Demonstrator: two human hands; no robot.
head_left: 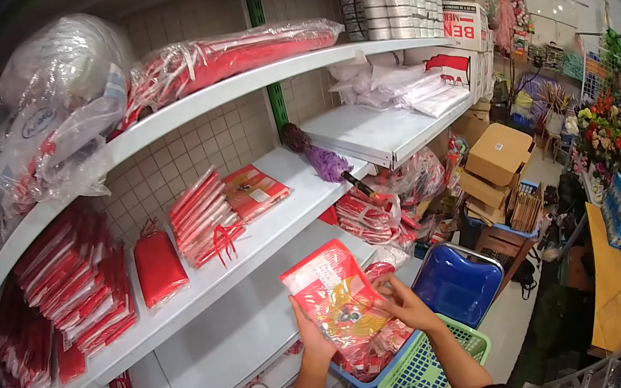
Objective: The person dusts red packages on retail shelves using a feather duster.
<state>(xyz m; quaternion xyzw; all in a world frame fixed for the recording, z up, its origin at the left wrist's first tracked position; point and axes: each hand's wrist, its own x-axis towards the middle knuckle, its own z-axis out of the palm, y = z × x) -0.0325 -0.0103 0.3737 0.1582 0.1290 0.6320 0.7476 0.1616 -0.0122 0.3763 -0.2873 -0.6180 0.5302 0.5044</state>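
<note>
Left hand (pixel 313 335) curled round a flat, red-and-gold, plastic-wrapped packet (pixel 332 290), left of the green lattice plastic basket (pixel 410 380); right hand (pixel 410 307), half-bent, met the packet's opposite edge, grip unclear, presumably steadying it.

Bright, fairly even indoor light, seen through a strongly curving wide lens.
The upper shelf (pixel 232 86) bows and black rounds off the corners; glare streaks the clear plastic bag (pixel 60 78) and red packet (pixel 321 272), shadow deepens among stacked red packs (pixel 17 338) at left, and the far background looks soft.
</note>
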